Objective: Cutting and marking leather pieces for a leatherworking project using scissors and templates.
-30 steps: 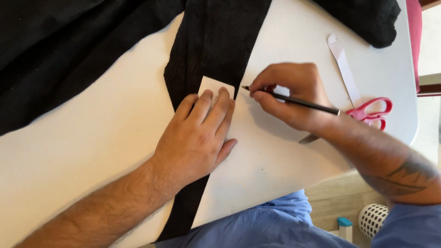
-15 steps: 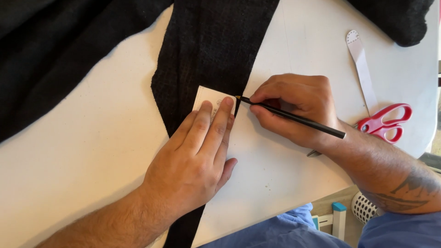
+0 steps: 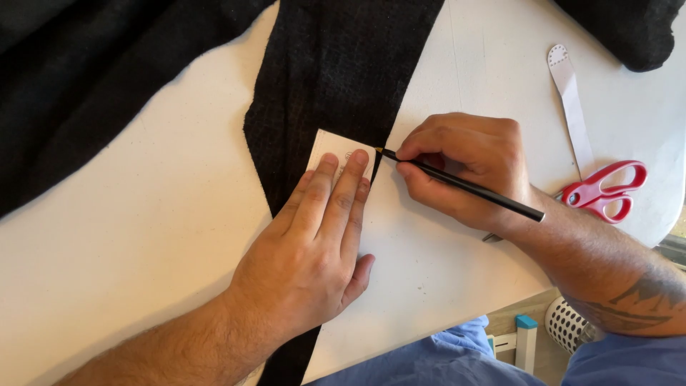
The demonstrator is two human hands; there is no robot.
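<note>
My left hand (image 3: pixel 311 250) lies flat, fingers together, pressing a small white paper card (image 3: pixel 330 148) onto a strip of black fabric (image 3: pixel 336 78) that runs down the white table (image 3: pixel 128 236). Only the card's top edge shows past my fingertips. My right hand (image 3: pixel 464 168) grips a black pencil (image 3: pixel 471 187), its tip touching the card's upper right corner at the fabric's edge.
Red-handled scissors (image 3: pixel 604 191) lie at the right, partly under my right forearm. A narrow white paper strip (image 3: pixel 572 100) lies above them. More black fabric covers the upper left (image 3: pixel 93 78) and the top right corner (image 3: pixel 629 28). A white perforated basket (image 3: pixel 568 325) stands below the table edge.
The pencil tip has moved up along the card's right side to its top right corner. My left hand has stayed flat on the card.
</note>
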